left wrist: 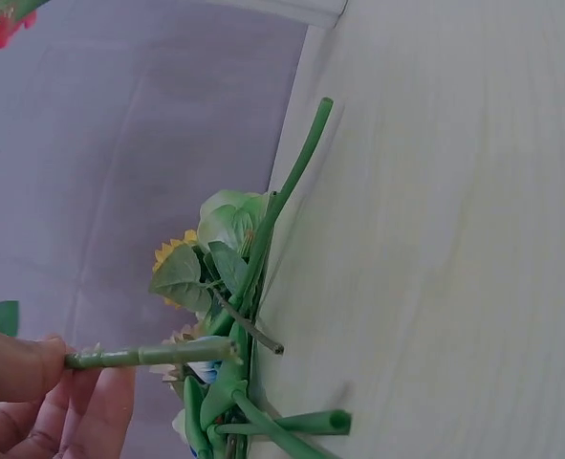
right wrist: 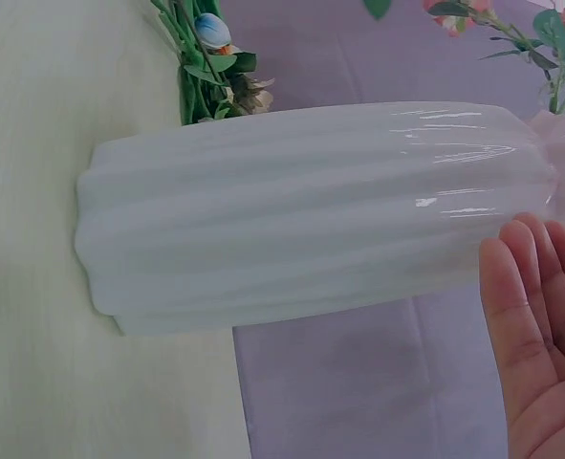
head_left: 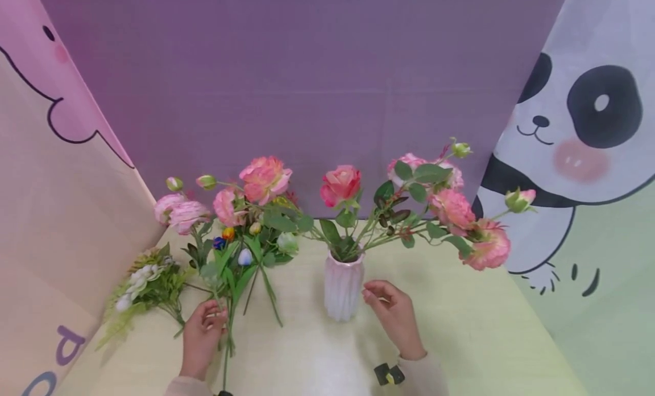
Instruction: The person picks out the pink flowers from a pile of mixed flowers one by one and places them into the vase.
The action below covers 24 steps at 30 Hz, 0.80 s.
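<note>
A ribbed vase, pale pink at the rim and white below [head_left: 344, 288], stands upright on the table. Out of it rise a coral rose [head_left: 340, 185] and a leafy branch of pink flowers [head_left: 452, 211] leaning right. My left hand [head_left: 202, 334] pinches a green flower stem [left wrist: 153, 355] between thumb and fingers; its cut end points away from the hand. Pale pink blooms [head_left: 186, 214] show above that hand, but leaves hide which bloom the stem bears. Beside the vase's right side is my right hand [head_left: 393, 313], holding nothing. Its fingers [right wrist: 516, 306] are loosely extended near the vase; contact is unclear.
Left of the vase lie more flowers: a white tulip [head_left: 245, 257], a blue flower [head_left: 219, 243], and a bunch with white blooms [head_left: 145, 279]. Purple cloth [head_left: 327, 89] hangs behind the table [head_left: 297, 356]. A panda-printed panel [head_left: 604, 174] borders the right side.
</note>
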{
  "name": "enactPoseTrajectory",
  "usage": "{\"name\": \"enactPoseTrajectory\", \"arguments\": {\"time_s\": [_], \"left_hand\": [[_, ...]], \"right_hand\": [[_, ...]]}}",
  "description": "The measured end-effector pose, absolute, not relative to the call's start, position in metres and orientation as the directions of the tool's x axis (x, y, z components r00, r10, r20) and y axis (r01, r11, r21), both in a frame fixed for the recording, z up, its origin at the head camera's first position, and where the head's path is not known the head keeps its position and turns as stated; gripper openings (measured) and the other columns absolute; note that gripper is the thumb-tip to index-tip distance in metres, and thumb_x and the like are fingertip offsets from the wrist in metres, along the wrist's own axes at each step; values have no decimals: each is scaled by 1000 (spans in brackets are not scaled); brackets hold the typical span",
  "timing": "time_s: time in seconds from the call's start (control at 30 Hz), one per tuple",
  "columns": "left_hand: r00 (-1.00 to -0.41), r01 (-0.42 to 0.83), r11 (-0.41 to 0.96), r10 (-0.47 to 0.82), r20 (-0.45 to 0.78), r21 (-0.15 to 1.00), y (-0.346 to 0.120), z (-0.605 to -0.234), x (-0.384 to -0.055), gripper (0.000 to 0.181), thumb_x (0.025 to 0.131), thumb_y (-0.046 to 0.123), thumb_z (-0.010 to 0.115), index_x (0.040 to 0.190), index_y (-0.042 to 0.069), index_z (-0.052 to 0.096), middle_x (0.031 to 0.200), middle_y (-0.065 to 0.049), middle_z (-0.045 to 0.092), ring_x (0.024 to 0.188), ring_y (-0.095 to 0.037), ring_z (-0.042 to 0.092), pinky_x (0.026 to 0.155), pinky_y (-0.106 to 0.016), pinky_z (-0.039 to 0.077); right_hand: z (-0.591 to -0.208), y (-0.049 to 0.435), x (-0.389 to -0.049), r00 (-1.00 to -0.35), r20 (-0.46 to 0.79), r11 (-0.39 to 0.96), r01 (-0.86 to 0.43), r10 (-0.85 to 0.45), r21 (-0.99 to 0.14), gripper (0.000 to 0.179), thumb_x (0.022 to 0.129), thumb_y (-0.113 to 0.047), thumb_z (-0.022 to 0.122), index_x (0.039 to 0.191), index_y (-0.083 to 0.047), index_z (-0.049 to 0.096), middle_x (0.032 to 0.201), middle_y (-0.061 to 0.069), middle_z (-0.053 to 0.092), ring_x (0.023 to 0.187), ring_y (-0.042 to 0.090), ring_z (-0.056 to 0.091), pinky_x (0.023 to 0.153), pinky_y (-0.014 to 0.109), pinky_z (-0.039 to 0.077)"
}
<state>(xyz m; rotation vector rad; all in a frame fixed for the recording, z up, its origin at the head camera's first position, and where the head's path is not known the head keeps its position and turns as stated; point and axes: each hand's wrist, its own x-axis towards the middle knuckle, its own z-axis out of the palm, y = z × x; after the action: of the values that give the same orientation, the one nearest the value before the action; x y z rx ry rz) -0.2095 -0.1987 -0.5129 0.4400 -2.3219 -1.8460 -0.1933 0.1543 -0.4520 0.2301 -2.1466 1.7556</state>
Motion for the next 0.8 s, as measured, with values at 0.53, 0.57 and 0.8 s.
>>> {"name": "enactPoseTrajectory", "arguments": {"time_s": [0.53, 0.57, 0.8], "left_hand": [[-879, 36, 250, -453, 150, 968, -188, -507, -202, 23, 85, -7, 63, 107, -4, 55, 83, 18, 55, 71, 4, 55, 60, -17, 55], [-874, 51, 257, -456, 168, 965, -188, -507, -202, 23, 85, -7, 63, 107, -4, 55, 83, 17, 56, 72, 4, 55, 60, -17, 55], [-820, 179, 314, -476, 318, 932, -183, -507, -201, 21, 83, -9, 64, 102, -7, 56, 83, 17, 58, 72, 7, 56, 60, -13, 53]], "right_hand": [[-440, 148, -179, -944, 320, 234, -294, 82, -927, 10, 82, 10, 63, 92, 11, 64, 88, 23, 66, 72, 9, 64, 64, 24, 57], [-440, 148, -179, -945, 318, 233, -292, 80, -928, 9, 82, 10, 63, 91, 11, 64, 88, 23, 66, 72, 10, 64, 64, 25, 57], [-444, 146, -179, -945, 321, 223, -299, 69, -928, 9, 82, 10, 64, 91, 12, 64, 84, 21, 66, 72, 9, 63, 64, 24, 57]]}}
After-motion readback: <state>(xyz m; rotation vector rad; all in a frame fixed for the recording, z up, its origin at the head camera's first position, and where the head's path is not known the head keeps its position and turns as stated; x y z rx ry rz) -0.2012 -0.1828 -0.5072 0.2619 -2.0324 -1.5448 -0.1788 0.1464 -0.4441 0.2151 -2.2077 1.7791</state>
